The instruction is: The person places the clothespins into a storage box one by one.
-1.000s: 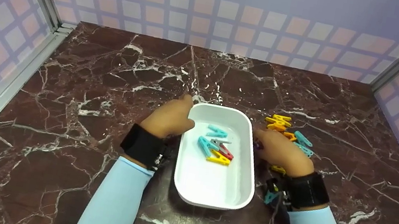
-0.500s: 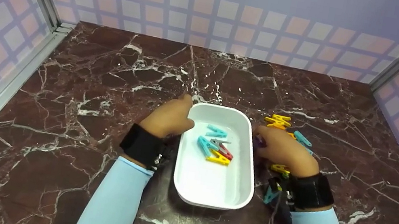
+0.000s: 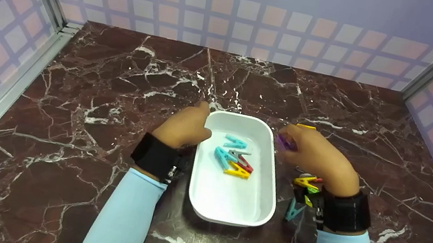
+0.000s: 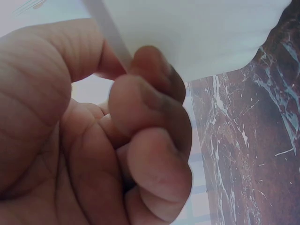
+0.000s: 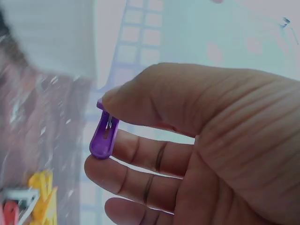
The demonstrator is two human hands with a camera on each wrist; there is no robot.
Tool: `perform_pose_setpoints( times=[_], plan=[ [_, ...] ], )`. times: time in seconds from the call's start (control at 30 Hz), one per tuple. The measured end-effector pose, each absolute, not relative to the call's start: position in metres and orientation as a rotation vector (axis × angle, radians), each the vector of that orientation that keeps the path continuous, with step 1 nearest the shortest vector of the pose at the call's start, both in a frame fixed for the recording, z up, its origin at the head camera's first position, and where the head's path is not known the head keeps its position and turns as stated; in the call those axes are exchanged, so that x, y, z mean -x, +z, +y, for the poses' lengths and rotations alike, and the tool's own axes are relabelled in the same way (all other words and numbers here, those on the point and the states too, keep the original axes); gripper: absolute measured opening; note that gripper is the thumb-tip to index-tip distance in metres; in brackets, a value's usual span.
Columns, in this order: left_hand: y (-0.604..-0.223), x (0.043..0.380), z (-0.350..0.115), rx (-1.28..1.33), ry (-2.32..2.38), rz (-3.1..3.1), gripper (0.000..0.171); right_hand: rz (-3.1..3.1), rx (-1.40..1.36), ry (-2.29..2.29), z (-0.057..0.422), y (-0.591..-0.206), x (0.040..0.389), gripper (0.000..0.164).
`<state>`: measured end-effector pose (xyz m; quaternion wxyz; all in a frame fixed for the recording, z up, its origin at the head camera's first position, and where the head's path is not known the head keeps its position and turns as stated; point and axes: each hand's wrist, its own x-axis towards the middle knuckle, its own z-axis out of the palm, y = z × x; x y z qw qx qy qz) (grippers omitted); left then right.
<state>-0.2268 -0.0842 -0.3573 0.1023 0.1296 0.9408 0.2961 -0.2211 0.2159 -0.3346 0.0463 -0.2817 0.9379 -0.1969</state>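
Note:
My left hand (image 3: 183, 127) grips the left rim of a white plastic tub (image 3: 228, 207), thumb over the inside and fingers curled outside. In the left wrist view those curled fingers (image 4: 157, 164) press against the tub's outer wall. On the tub's floor lie a teal clothespin (image 3: 235, 142), another teal one (image 3: 222, 158), a yellow clothespin (image 3: 238, 171) and a red and grey one. Just right of the tub, my right hand (image 3: 321, 158) pinches a purple clothespin (image 5: 104, 136) between thumb and fingers.
More clothespins lie right of the tub, partly hidden by the right hand: a yellow one (image 3: 306, 181), a teal one (image 3: 294, 211) and another yellow one (image 3: 307, 127) farther back. The tabletop (image 3: 93, 86) is dark marble. Patterned panels (image 3: 229, 21) rise behind and at both sides.
My right hand has risen and shifted slightly right, bringing the purple clothespin up from beside the tub. It now covers most of the farther pile. Left hand and tub have stayed put.

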Motion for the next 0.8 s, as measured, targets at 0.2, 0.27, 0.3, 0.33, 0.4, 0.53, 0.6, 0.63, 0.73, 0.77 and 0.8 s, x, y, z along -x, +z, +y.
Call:
perform_pose_setpoints(
  times=[0.2, 0.27, 0.3, 0.33, 0.4, 0.53, 0.6, 0.63, 0.73, 0.77, 0.8],
  plan=[
    [-0.360, 0.228, -0.083, -0.370, 0.873, 2.778, 0.057, 2.858, 0.930, -0.543, 0.187, -0.328, 0.215, 0.030],
    [-0.361, 0.228, -0.083, -0.372, 0.874, 2.782, 0.057, 2.820, 0.934, -0.537, 0.177, -0.328, 0.215, 0.038],
    [-0.361, 0.228, -0.083, -0.375, 0.873, 2.785, 0.057, 2.801, 0.928, -0.533, 0.172, -0.328, 0.215, 0.041],
    [-0.361, 0.228, -0.083, -0.379, 0.872, 2.788, 0.057, 2.780, 0.932, -0.526, 0.167, -0.329, 0.215, 0.041],
    [-0.361, 0.228, -0.084, -0.382, 0.877, 2.793, 0.055, 2.740, 0.945, -0.512, 0.158, -0.330, 0.216, 0.041],
    [-0.359, 0.227, -0.084, -0.381, 0.885, 2.796, 0.054, 2.692, 0.954, -0.457, 0.146, -0.335, 0.219, 0.040],
    [-0.359, 0.226, -0.085, -0.375, 0.883, 2.799, 0.054, 2.679, 0.945, -0.438, 0.142, -0.338, 0.220, 0.039],
    [-0.358, 0.226, -0.085, -0.374, 0.882, 2.800, 0.054, 2.675, 0.941, -0.421, 0.140, -0.340, 0.220, 0.038],
    [-0.357, 0.226, -0.085, -0.378, 0.880, 2.807, 0.053, 2.676, 0.934, -0.369, 0.135, -0.344, 0.221, 0.032],
    [-0.357, 0.226, -0.085, -0.379, 0.877, 2.809, 0.052, 2.678, 0.934, -0.351, 0.134, -0.345, 0.221, 0.029],
    [-0.357, 0.226, -0.086, -0.383, 0.878, 2.807, 0.051, 2.679, 0.948, -0.330, 0.132, -0.346, 0.221, 0.027]
  ],
)
